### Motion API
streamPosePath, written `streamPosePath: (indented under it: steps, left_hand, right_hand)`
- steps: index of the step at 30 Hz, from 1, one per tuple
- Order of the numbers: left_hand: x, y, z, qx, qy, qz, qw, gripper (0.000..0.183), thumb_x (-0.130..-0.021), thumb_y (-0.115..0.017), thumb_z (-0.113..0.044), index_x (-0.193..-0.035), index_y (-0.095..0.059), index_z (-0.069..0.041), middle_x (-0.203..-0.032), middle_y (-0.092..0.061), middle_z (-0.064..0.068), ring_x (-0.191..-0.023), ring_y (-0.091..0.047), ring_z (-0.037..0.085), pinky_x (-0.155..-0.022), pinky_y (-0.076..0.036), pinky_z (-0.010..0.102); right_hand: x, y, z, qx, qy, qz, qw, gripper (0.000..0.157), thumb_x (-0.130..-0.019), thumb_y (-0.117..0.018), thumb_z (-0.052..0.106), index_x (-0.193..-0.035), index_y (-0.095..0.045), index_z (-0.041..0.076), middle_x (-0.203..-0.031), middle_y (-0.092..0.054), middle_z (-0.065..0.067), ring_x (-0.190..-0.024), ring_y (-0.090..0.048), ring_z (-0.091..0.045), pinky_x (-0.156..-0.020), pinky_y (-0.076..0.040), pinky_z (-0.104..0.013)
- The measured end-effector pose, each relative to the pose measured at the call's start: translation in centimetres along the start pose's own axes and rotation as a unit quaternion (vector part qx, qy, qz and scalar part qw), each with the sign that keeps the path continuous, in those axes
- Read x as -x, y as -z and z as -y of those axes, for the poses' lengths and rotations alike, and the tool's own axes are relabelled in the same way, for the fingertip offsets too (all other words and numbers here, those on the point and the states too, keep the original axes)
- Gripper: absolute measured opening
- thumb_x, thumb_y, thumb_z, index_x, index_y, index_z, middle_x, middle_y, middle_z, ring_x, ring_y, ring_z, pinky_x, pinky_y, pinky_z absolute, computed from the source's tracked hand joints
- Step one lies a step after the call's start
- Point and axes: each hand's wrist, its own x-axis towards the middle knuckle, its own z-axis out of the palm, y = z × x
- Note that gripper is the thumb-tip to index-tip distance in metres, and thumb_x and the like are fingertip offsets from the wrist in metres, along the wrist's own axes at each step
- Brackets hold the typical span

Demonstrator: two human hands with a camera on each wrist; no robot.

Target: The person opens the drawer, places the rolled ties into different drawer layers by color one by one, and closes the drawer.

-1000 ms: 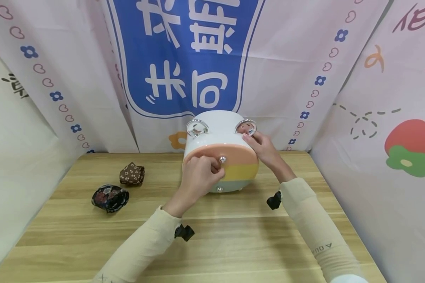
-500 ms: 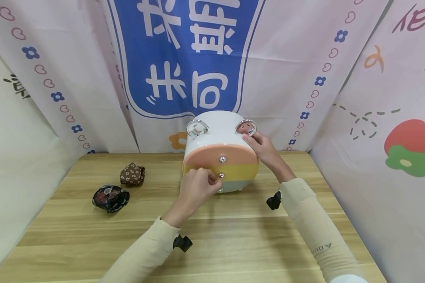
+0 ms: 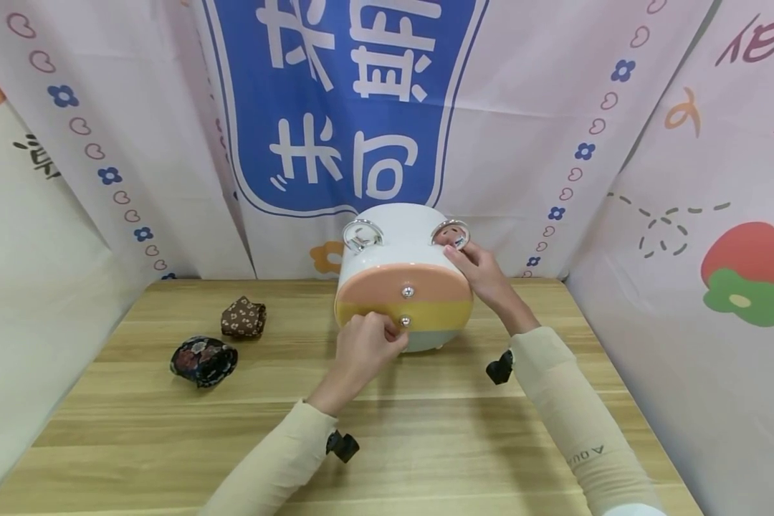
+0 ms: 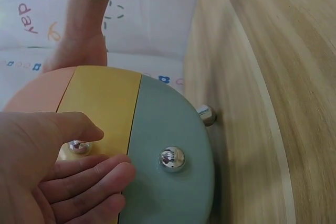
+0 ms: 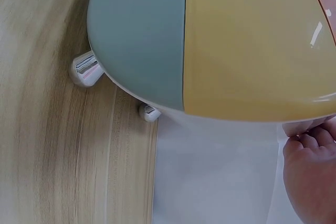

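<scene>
Now lower than a second ago, the left hand [image 3: 366,347] is hovering by the middle knob [image 3: 405,321], grip loose and empty — likely working downward — while the right hand [image 3: 484,278] is gripping the cabinet [image 3: 370,284] on the desk [image 3: 438,444].

2 arms [image 3: 574,408] stretched forward, left hand [image 3: 369,345] with thumb and fingers apart, right hand [image 3: 484,277] farther forward

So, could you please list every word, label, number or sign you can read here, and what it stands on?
"未来可期": large white characters, turned sideways, on the blue printed fabric panel.
"ght", cut off: white fabric wall on the right.
"day": same wall.
Small grey lettering on the beige right sleeve: too small to read surely.
Black character on the white fabric wall on the left: unclear.
</scene>
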Motion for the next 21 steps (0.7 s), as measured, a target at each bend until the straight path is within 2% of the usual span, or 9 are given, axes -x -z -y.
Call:
streamPosePath:
  steps: [5, 13, 21]
  left_hand:
    - [-0.3, -0.5, 0.0, 0.005, 0.001, -0.006, 1.0, 0.031, -0.086, -0.078, -0.026, -0.057, -0.07, -0.025, -0.054, -0.066, -0.014, -0.046, -0.05, 0.0, -0.045, -0.041, 0.023]
    - [-0.6, -1.3, 0.0, 0.001, 0.005, -0.018, 0.9998, 0.034, -0.087, -0.078, -0.024, -0.055, -0.067, -0.023, -0.057, -0.069, -0.011, -0.046, -0.049, 0.001, -0.043, -0.039, 0.023]
    - [-0.7, -1.6, -0.3, -0.011, 0.002, -0.033, 0.9994, 0.049, -0.09, -0.074, -0.03, -0.05, -0.047, -0.021, -0.045, -0.046, -0.01, -0.042, -0.035, 0.004, -0.039, -0.025, 0.023]
  right_hand:
    - [-0.1, 0.0, -0.2, 0.002, 0.0, 0.002, 1.0, 0.073, -0.102, -0.054, 0.065, -0.159, -0.046, 0.021, -0.156, -0.056, -0.013, -0.139, -0.058, -0.033, -0.118, -0.046, -0.054]
    - [0.0, -0.2, -0.1, 0.006, 0.004, -0.005, 1.0, 0.074, -0.103, -0.054, 0.065, -0.159, -0.046, 0.017, -0.149, -0.06, -0.015, -0.134, -0.061, -0.035, -0.115, -0.049, -0.054]
    - [0.1, -0.3, -0.1, 0.004, 0.008, -0.012, 1.0, 0.073, -0.103, -0.055, 0.064, -0.157, -0.048, 0.016, -0.145, -0.063, -0.016, -0.13, -0.064, -0.034, -0.112, -0.051, -0.053]
